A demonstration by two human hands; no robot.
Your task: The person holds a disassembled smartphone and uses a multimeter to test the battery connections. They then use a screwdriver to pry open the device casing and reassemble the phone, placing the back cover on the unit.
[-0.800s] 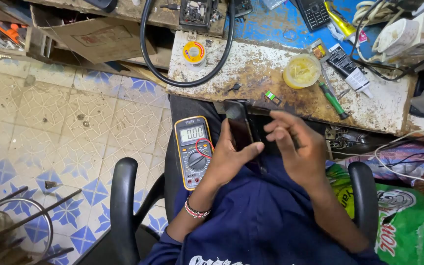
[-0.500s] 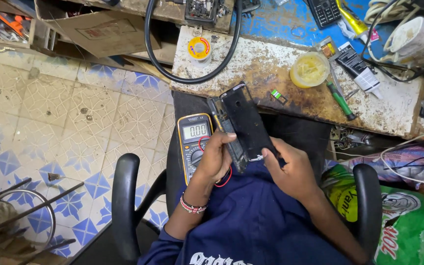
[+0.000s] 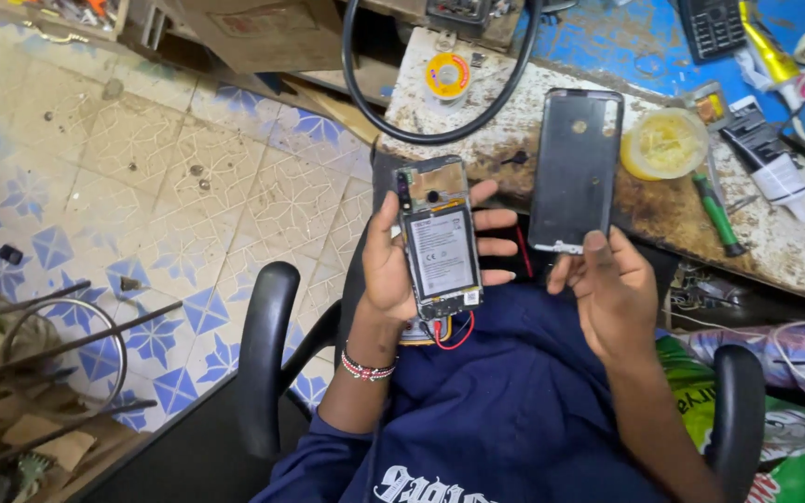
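The left hand (image 3: 393,265) grips the opened dark smartphone body with exposed battery (image 3: 438,240); the right hand (image 3: 612,289) pinches the black plastic back cover (image 3: 575,168) at its two o'clock, over the stained bench (image 3: 794,251). Best keep the cover clear of the red wire (image 3: 458,333).

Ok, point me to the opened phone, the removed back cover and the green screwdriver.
opened phone (image 3: 440,247), head view, on its battery.
back cover (image 3: 575,168), head view, middle of the dark inner face.
green screwdriver (image 3: 717,214), head view, on its handle.
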